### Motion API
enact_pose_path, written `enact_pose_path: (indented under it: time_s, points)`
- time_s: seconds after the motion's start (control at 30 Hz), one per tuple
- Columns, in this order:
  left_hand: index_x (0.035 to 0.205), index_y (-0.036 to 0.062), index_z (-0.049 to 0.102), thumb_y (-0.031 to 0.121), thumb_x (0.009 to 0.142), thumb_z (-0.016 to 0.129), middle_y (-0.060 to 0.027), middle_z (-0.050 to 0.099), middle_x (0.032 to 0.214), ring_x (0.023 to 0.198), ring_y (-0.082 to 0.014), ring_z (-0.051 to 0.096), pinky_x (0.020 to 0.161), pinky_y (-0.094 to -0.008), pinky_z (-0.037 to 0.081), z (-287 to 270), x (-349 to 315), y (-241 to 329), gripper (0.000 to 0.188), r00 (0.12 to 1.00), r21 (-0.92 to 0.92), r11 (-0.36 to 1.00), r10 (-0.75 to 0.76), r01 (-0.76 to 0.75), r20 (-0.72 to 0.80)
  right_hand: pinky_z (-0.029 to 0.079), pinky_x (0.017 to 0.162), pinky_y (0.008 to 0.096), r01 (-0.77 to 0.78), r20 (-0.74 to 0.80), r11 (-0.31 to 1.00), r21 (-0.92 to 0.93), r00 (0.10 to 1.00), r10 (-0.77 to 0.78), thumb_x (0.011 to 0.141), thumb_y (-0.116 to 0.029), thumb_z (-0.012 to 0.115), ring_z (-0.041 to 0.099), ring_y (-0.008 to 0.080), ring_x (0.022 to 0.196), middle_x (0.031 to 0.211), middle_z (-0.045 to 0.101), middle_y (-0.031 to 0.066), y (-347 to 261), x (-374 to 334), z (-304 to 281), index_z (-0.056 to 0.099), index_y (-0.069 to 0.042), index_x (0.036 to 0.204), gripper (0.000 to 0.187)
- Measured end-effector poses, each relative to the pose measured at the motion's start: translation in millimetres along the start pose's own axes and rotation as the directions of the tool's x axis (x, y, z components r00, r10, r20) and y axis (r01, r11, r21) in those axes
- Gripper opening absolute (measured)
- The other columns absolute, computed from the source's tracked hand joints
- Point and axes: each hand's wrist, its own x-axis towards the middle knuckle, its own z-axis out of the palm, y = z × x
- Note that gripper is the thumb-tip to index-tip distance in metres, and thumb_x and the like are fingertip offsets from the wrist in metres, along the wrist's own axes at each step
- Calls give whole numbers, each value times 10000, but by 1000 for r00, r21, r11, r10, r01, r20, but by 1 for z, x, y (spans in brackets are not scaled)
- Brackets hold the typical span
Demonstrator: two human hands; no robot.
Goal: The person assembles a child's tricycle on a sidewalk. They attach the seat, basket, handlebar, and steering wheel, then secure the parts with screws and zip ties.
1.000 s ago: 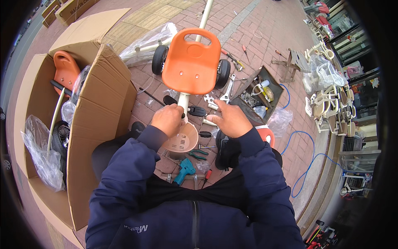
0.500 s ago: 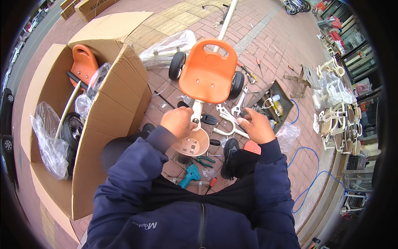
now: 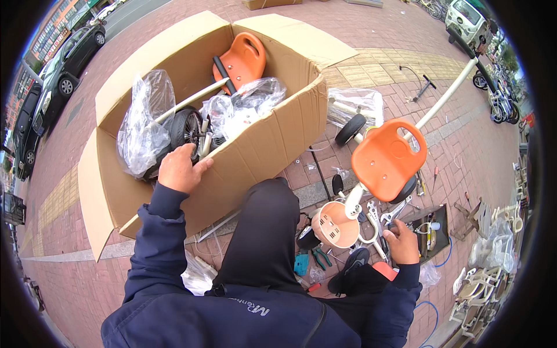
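Head view, one camera only. Left hand (image 3: 181, 169) sits at about 9 o'clock from frame centre, reaching over the near wall of the carton (image 3: 261, 145). Fingers are curled loosely; they rest on the cardboard rim and against a black wheel (image 3: 187, 129) inside. Whether the hand actually grasps the wheel cannot be told. Carton stands open, flaps spread. Inside: an orange seat (image 3: 243, 58) at 12 o'clock of the hand, a cream tube (image 3: 191, 104) running across, and clear plastic wrap (image 3: 142, 124) bunched at 10 o'clock of the hand.

Right hand (image 3: 401, 242) lies at about 4 o'clock from centre, low over the brick paving, fingers bent downward over the edge of a dark tool tray (image 3: 432, 226). What it grips, if anything, is hidden by the knuckles; cannot tell.

Tricycle (image 3: 386, 159), part assembled, stands at 12 o'clock of the right hand: orange seat on top, a cream handle pole rising toward 1 o'clock, a black wheel at its 10 o'clock. A beige basket (image 3: 335, 225) lies just at 9 o'clock of the right hand, touching the tricycle's frame. Spanners (image 3: 386, 214) lie between basket and tray. Pliers (image 3: 318, 256) and a teal tool (image 3: 301, 264) lie at 6 o'clock of the basket, near the person's dark trouser knee.
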Motion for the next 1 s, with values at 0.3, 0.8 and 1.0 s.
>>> enact_pose_path:
  time_s: [0.3,0.8,1.0]
  points:
    - [961,37,670,345,853,727,-224,688,860,860,-434,661,770,-513,520,-30,-71,-69,331,945,-23,989,-129,143,300,553,787,359,-13,113,999,-46,993,18,861,-120,707,725,260,868,979,734,209,-15,10,16,579,72,1292,489]
    - [1182,-31,645,52,918,674,-183,678,1206,1140,-338,643,1001,-387,482,31,-30,72,279,901,-421,803,421,-422,-99,528,656,340,-628,-225,654,421,626,747,916,-317,685,680,207,681,826,720,147,169,-199,30,666,81,1149,462]
    - [1118,-40,651,54,823,725,-241,670,1150,1049,-417,648,933,-414,512,68,-21,202,318,620,-577,537,782,-615,66,569,549,373,-873,228,106,476,240,944,917,-423,671,717,248,648,846,725,147,231,-297,193,719,51,980,481]
